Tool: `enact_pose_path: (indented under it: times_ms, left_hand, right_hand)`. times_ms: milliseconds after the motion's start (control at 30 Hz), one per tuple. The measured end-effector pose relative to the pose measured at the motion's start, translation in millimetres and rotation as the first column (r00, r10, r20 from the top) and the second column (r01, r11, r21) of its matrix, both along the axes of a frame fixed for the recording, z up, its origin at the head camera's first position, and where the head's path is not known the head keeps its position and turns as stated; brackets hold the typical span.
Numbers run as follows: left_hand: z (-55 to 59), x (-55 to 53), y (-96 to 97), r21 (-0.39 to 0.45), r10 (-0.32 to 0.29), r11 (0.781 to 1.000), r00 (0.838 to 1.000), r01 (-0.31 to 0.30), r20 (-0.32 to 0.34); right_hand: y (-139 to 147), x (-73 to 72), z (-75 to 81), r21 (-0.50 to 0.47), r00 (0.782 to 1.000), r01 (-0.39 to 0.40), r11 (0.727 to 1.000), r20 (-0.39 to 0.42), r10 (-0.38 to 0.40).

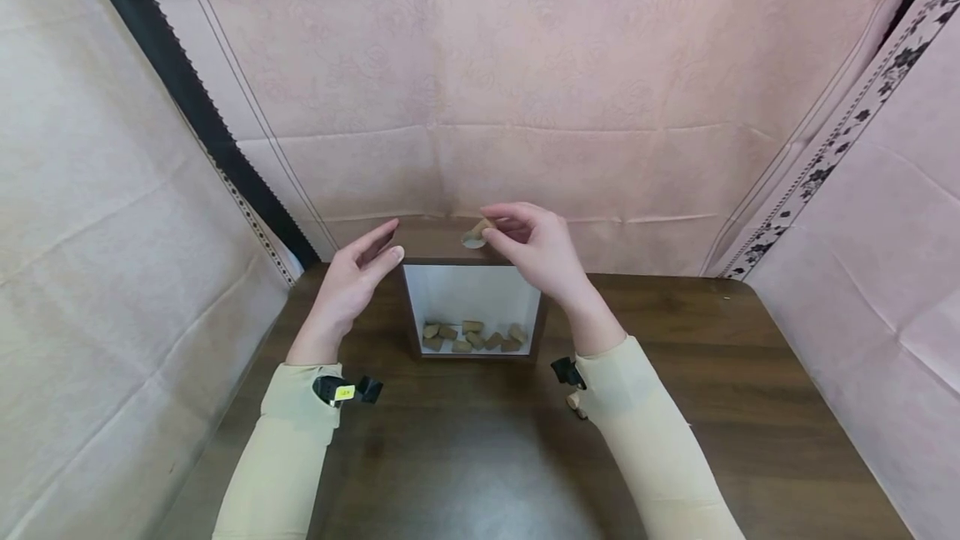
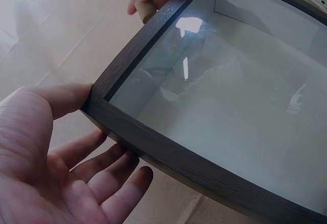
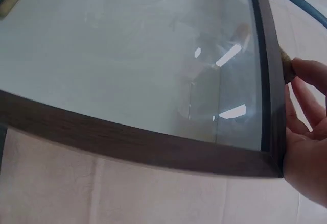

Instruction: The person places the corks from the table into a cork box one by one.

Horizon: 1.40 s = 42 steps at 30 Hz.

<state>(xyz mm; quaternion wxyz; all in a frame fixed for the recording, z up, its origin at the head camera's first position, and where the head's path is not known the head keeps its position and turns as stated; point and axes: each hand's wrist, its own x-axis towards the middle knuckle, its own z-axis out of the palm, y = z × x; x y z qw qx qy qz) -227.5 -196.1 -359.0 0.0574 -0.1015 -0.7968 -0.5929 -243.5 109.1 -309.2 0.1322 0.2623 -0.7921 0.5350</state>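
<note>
A dark-framed shadow box point(image 1: 472, 282) with a glass front stands on the table, and several corks point(image 1: 472, 327) lie at its bottom against the white back. My left hand point(image 1: 351, 286) holds the box's upper left corner; in the left wrist view the thumb rests at the frame corner and the fingers point(image 2: 115, 168) reach along its side. At the top of the box, my right hand point(image 1: 542, 250) pinches a cork point(image 1: 480, 231) between thumb and fingers, tilted right over the round hole point(image 1: 472, 243). The cork's far end hides part of that hole.
A few loose corks point(image 1: 576, 404) lie on the brown wooden table point(image 1: 465, 448), beside my right sleeve point(image 1: 637, 407). Pale cloth point(image 1: 540, 90) hangs behind the table and along both sides.
</note>
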Motion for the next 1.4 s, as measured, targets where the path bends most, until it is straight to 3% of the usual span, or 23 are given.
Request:
enact_pose_path:
  times_ms: [300, 633, 1233, 1400]
  left_hand:
    - [-0.2, -0.6, 1.5, 0.003, -0.017, 1.000, 1.000, 0.017, -0.009]
    - [0.3, 0.1, 1.5, 0.002, -0.012, 1.000, 1.000, 0.012, 0.000]
    - [0.1, 0.1, 1.4, 0.004, -0.018, 1.000, 1.000, 0.018, -0.001]
    - [-0.2, -0.2, 0.8, 0.005, -0.017, 1.000, 1.000, 0.017, -0.002]
  right_hand:
    - [-8.1, -3.4, 1.3, 0.093, 0.999, 0.048, 0.994, -0.012, -0.047]
    - [-7.6, -1.8, 1.7, 0.155, 0.999, 0.046, 0.987, -0.004, -0.046]
    - [-2.6, 0.4, -1.5, 0.141, 0.999, 0.041, 0.989, -0.030, -0.037]
    - [0.0, 0.2, -3.9, 0.087, 0.999, 0.016, 0.996, -0.050, -0.012]
